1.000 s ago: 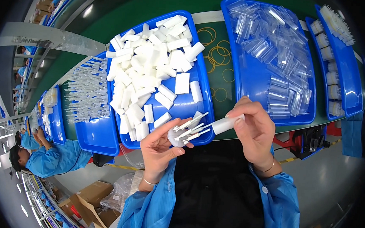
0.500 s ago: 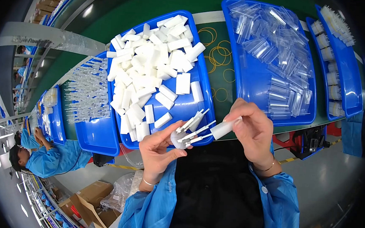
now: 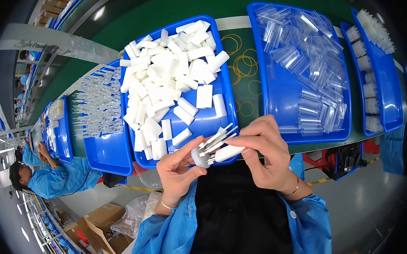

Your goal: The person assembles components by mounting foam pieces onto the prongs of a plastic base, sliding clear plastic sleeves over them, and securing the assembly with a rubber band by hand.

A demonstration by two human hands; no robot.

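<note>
My left hand (image 3: pixel 174 172) is closed around a translucent round base with several thin white rods (image 3: pixel 220 136) standing out of it, fanned toward the upper right. Between the fingertips of my right hand (image 3: pixel 270 160) is a white foam-like sleeve (image 3: pixel 228 153), tilted in line with the rods. Its lower end sits over or against the lower rods, close to the base; I cannot tell how far a rod runs inside. Loose white pieces of the same sort (image 3: pixel 165 73) are heaped in a blue tray (image 3: pixel 229 82) just beyond my left hand.
Beyond my right hand a blue tray (image 3: pixel 279 99) holds clear plastic sleeves (image 3: pixel 317 64). Yellow rubber bands (image 3: pixel 245 64) lie on the green table between the trays. Thin white rods (image 3: pixel 98 102) fill another tray at left. A person in blue (image 3: pixel 60 179) works farther left.
My right hand has moved left and slightly down, bringing the white sleeve down along the rods toward the base. My left hand has stayed nearly in place.
</note>
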